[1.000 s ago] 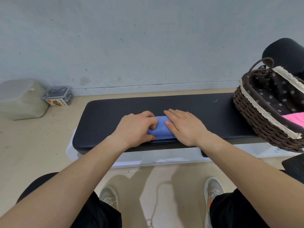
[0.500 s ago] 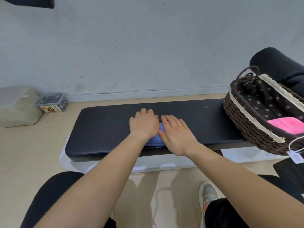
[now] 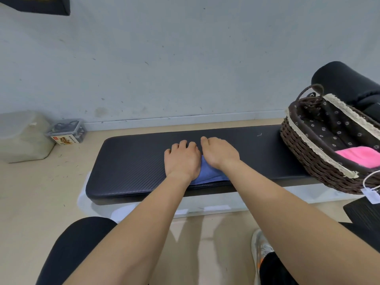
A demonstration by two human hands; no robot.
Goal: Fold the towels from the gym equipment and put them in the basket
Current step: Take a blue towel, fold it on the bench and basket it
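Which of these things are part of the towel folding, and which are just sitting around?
Part of the job:
blue towel under both hands, left hand and right hand
bench
basket
pink towel in the basket

Just lying about:
small box on the floor
pale tub
black roller

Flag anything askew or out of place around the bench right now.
The basket sits on the right end of the bench, overhanging its front edge, with a white tag dangling off it. A pink towel is inside. Both hands press the blue towel flat. Otherwise nothing stands out.
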